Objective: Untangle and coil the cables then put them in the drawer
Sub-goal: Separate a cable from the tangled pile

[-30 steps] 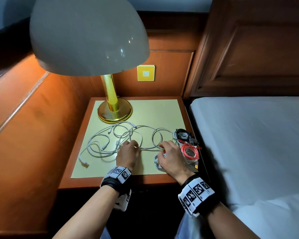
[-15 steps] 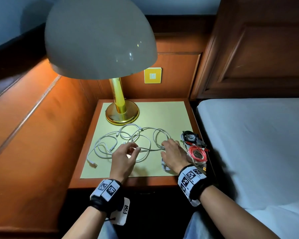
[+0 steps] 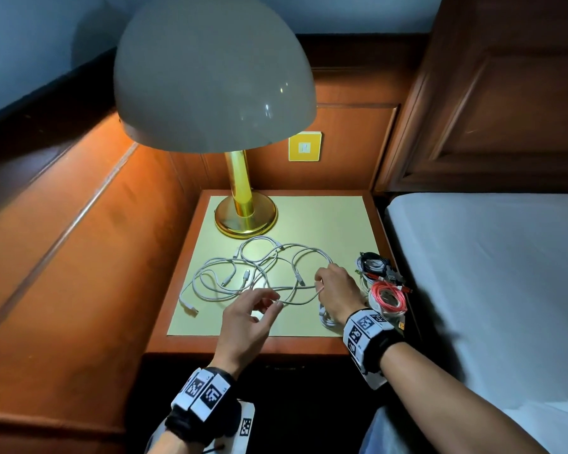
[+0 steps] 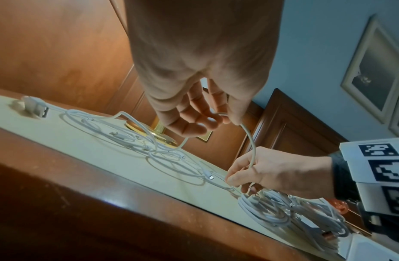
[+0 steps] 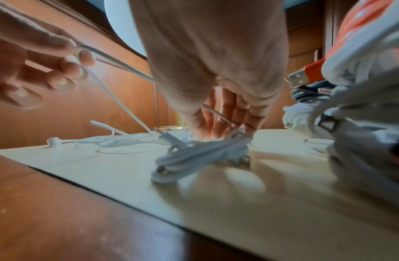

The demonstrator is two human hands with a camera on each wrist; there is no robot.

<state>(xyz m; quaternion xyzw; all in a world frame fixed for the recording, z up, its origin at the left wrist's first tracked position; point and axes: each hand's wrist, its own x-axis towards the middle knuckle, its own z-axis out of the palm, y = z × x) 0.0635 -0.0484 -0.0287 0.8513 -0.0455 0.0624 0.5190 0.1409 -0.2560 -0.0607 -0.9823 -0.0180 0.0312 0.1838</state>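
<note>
Several white cables lie tangled in loops on the pale yellow nightstand top. My left hand hovers above the front of the tangle and pinches one white strand between thumb and fingertips. That strand runs right to my right hand, which pinches it low over the table, as the left wrist view shows. A coiled white cable lies under my right wrist. Both ends of the held strand are lost in the tangle.
A brass lamp with a big grey shade stands at the back of the nightstand. Coiled red and black cables sit at the right edge. A white bed is to the right and wood panelling to the left.
My left hand has lifted off the table and pulled back toward me, raising a white strand. My right hand stays at the tangle's right side, holding the same strand.
</note>
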